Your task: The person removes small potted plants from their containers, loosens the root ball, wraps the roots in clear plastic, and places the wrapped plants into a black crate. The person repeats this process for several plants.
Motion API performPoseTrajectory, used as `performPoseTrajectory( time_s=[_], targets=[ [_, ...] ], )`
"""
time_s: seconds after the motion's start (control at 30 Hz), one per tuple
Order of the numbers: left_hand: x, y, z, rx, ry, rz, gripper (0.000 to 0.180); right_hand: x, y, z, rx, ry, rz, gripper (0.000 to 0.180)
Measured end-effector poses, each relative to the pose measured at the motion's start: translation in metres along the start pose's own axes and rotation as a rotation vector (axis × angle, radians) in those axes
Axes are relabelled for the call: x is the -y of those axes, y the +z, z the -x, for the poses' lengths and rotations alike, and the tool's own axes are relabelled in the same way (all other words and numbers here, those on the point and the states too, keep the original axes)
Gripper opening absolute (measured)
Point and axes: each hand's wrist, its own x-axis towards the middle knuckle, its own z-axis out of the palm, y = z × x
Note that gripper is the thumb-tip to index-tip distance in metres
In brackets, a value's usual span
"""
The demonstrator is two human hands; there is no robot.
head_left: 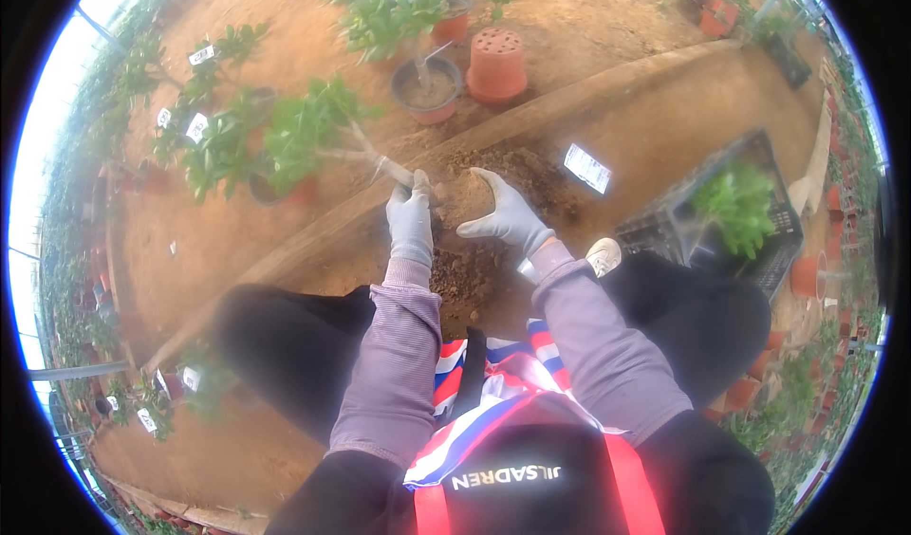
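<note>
My left hand [412,220], in a grey glove, is closed around the thick bare stem [362,157] of a leafy plant [308,129]. The plant is tilted sideways, its green crown pointing left and blurred. At the stem's lower end is a brown root ball [459,199], out of any pot. My right hand [509,220], gloved too, curves against the ball's right side with thumb and fingers spread around it. Loose dark soil [467,284] lies heaped on the ground beneath and beyond both hands.
An upturned terracotta pot [497,64] stands ahead, beside a potted plant [427,91]. Tagged plants [197,127] stand at the left. A black crate [780,214] with a green plant is at the right. A white printed label [587,168] lies near the soil. A low ridge [560,99] crosses the ground.
</note>
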Motion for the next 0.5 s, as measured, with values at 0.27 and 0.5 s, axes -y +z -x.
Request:
performPoseTrajectory(
  time_s=[0.27,0.5],
  targets=[
    [0.005,-0.021,-0.003,0.303,0.084,0.068,0.032,-0.011,-0.012,-0.007,0.135,0.111,-0.277,0.092],
    [0.015,-0.026,-0.019,0.2,0.098,0.088,0.027,0.011,0.019,-0.007,-0.064,0.06,-0.044,0.092]
  ],
)
